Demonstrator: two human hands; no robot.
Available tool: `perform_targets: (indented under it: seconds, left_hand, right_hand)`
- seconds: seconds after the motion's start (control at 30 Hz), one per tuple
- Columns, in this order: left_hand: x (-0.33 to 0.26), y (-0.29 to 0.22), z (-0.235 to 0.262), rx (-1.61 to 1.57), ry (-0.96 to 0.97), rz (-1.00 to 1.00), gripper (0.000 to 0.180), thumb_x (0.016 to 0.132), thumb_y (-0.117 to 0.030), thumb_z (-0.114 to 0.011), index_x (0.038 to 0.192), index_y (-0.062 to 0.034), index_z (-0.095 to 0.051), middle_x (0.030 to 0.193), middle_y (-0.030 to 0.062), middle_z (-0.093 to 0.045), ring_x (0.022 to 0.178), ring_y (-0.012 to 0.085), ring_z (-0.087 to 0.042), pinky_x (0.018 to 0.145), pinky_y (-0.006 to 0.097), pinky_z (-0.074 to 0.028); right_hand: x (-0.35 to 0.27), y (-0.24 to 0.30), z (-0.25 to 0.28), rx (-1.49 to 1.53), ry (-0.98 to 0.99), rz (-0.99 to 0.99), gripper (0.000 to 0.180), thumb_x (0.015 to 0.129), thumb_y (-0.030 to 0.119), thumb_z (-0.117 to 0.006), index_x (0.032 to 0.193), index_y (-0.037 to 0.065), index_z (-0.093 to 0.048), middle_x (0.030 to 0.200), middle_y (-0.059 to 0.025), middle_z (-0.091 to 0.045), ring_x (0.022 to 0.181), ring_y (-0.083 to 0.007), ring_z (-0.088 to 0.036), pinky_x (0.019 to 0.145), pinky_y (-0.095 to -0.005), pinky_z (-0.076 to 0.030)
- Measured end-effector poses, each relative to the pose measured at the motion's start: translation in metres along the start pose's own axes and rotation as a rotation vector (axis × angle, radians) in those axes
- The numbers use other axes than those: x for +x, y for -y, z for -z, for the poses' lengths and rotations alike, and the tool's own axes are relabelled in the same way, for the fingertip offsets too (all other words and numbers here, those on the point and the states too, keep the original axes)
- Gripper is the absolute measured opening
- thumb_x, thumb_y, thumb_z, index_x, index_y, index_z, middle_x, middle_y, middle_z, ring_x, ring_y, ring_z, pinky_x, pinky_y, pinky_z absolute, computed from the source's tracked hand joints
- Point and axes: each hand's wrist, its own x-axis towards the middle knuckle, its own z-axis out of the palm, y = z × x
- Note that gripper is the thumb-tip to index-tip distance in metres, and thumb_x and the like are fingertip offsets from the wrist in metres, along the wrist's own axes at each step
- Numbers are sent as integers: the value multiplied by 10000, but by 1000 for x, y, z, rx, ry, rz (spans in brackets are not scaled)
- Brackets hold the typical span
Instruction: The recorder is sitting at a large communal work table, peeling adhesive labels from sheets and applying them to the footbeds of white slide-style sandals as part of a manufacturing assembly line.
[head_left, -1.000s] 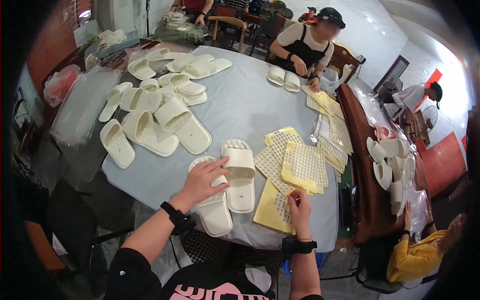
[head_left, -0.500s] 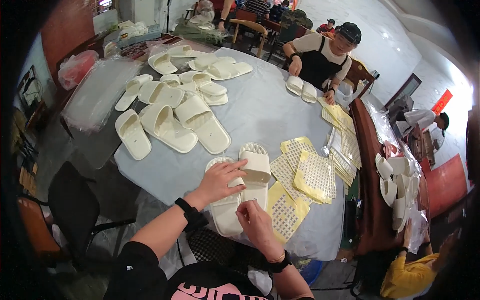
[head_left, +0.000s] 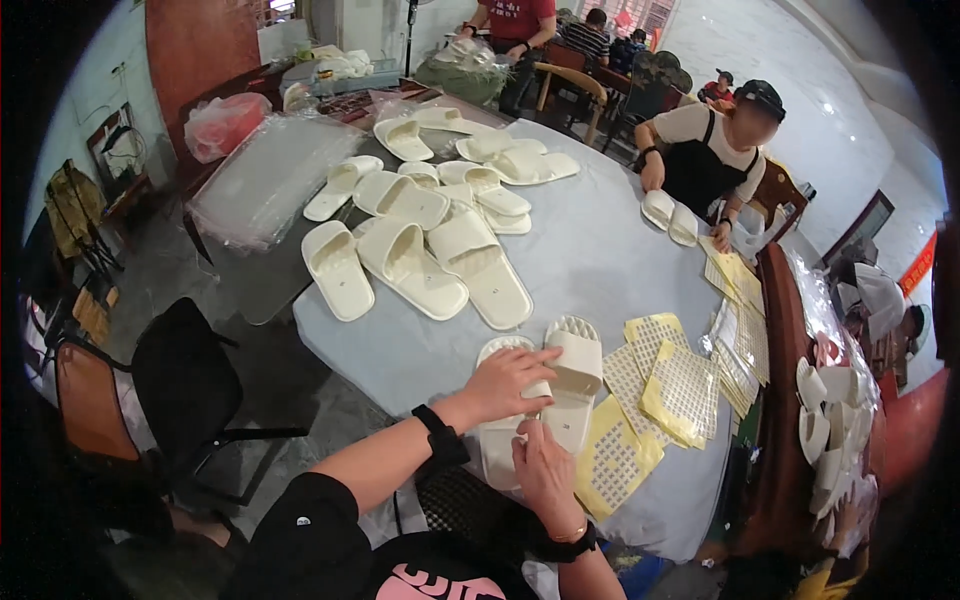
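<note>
Your left hand (head_left: 510,382) lies flat, fingers spread, across a pair of cream slippers (head_left: 545,405) at the near edge of the round grey table (head_left: 610,260), while your right hand (head_left: 545,472) presses loosely curled against their heels, gripping nothing fully. You seem to be pairing and squaring them; the next move likely calls for a steady hold and the yellow sticker sheets (head_left: 680,390) just beside. Their long axes run away from you, toes pointing outward.

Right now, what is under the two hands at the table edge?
Under the left hand and right hand lies a pair of cream slippers on the grey table. The hands cover part of the left slipper, so that part cannot be seen.
</note>
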Motion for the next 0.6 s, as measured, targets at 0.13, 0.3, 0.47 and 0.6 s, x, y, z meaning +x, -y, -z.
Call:
perform_targets:
  seconds: [0.13,0.3,0.47,0.6]
  left_hand:
    - [0,-3,1,-32,30,9,408,851,-415,-725,1139,-128,-691,1510,7,-516,1124,283,-609,1001,408,-468]
    - [-6,4,2,45,30,-21,428,884,-438,-692,1187,-137,-672,1520,17,-501,1119,285,-611,999,420,-465]
    - [1,-4,8,133,170,-63,444,910,-421,-664,1248,-136,-620,1599,52,-375,1113,306,-602,994,438,-467]
    - [19,-9,25,160,438,-72,423,927,-341,-637,1284,-122,-577,1647,88,-260,1128,334,-582,980,463,-481]
  right_hand:
    - [-4,-5,-2,3,-59,0,213,938,147,-619,1127,92,-537,982,-166,-642,827,-402,-653,710,-487,-505]
    - [-26,-16,12,163,-159,-22,123,927,76,-615,1048,71,-628,858,-192,-667,774,-406,-663,666,-472,-507]
    - [-73,-86,18,6,-447,-181,127,871,27,-635,990,66,-657,750,-153,-638,661,-301,-654,605,-396,-497]
    - [-81,-107,29,103,-548,-304,99,844,42,-642,939,63,-660,712,-111,-603,604,-231,-610,588,-372,-471]
